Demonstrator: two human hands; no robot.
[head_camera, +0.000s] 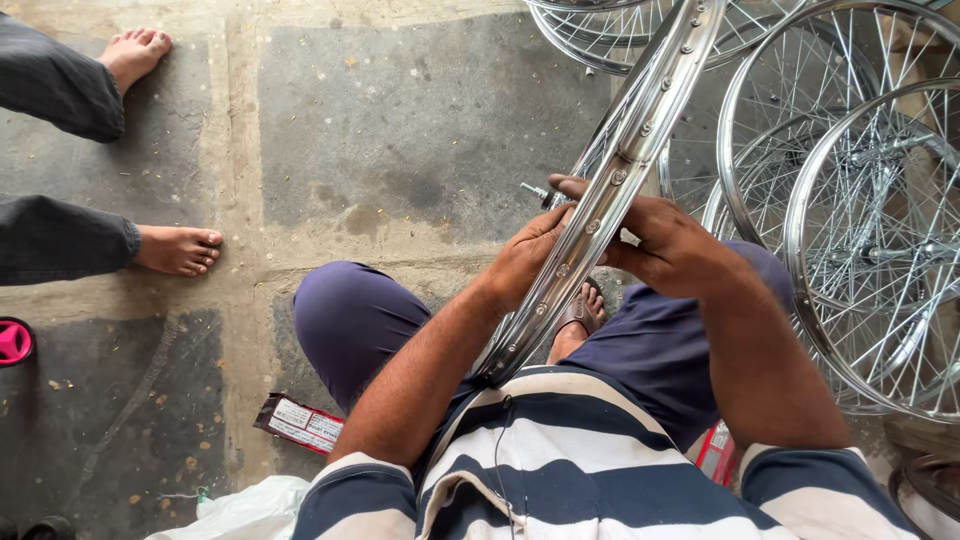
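Observation:
A shiny steel bicycle wheel rim (640, 130) stands on edge between my knees, running from my chest up to the top of the view, with spokes fanning off its far side. My left hand (525, 260) grips the rim from the left, thumb against its outer face. My right hand (670, 240) holds it from the right, fingers curled over the edge near the spoke holes. The threaded hub axle (535, 190) pokes out just left of the rim above my fingers. My foot in a sandal (580, 320) shows below the rim.
Several finished spoked wheels (870, 230) lean stacked at the right. Another person's bare feet (180, 250) and dark trouser legs are at the left. A small printed carton (300, 422) and white plastic bag (245, 510) lie on the concrete floor near my left knee.

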